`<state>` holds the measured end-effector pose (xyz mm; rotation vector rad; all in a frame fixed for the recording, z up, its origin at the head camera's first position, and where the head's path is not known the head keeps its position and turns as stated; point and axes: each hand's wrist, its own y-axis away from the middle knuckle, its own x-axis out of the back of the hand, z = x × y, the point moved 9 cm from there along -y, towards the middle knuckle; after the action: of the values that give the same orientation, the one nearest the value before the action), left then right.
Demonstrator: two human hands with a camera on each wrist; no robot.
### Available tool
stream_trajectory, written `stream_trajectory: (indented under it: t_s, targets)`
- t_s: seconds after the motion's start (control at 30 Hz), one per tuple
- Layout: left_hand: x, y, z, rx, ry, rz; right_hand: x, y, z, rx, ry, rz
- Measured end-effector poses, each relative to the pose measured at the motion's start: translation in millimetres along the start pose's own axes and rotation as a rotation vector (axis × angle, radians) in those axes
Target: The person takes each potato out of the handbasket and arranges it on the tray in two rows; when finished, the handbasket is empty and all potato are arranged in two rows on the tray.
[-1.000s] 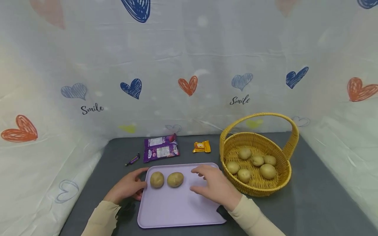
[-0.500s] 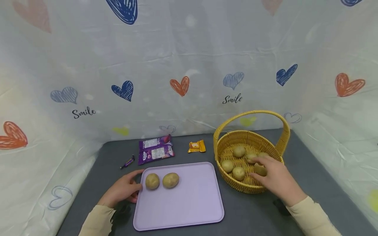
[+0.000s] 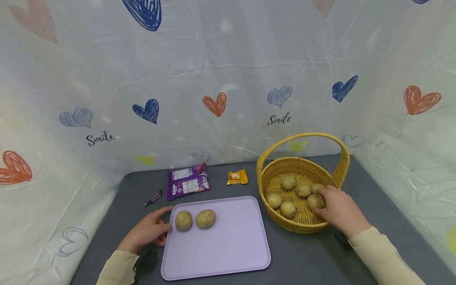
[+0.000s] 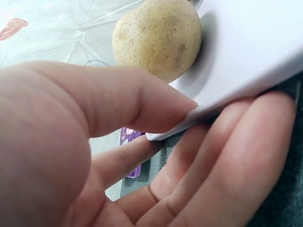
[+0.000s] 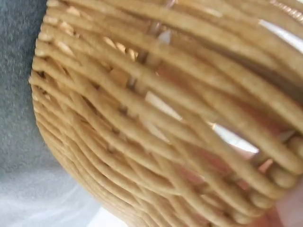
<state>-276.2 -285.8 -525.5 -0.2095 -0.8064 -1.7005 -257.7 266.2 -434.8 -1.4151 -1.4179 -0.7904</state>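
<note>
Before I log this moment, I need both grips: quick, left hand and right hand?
Left hand: closed, pinching the left edge of the lilac tray.
Right hand: closed around a potato in the basket; how firmly cannot be told.

Left hand [image 4: 109, 113] pinches a pale tray [image 4: 255, 42] by its edge; potato [image 4: 158, 40] just beyond the thumb, purple wrapper [image 4: 134, 171] behind the fingers.

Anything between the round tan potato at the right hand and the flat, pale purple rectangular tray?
Yes: another tan potato inside the yellow woven wicker basket, then the basket's near-left wall, which the round tan potato probably must clear. From there to the pale purple tray, nothing visible stands in the way.
</note>
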Motion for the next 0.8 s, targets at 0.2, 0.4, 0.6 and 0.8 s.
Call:
stream_trajectory:
  t_s: [0.2, 0.4, 0.6, 0.8]
  targets:
    - [0.3, -0.4, -0.6, -0.007, 0.006, 0.003, -2.6, -4.9, 2.2, -0.009, 0.020, -0.016]
    - [0.1, -1.5, -1.6, -0.006, 0.009, 0.007, -3.6, -6.6, 1.3, -0.010, 0.019, -0.005]
    - [0.6, 0.3, 0.2, 0.009, 0.002, 0.004, -3.2, -7.1, 0.3, -0.004, 0.019, 0.010]
    - [0.4, 1.6, 1.2, 0.010, 0.005, 0.003, -3.4, -7.7, -0.6, 0.006, 0.018, 0.021]
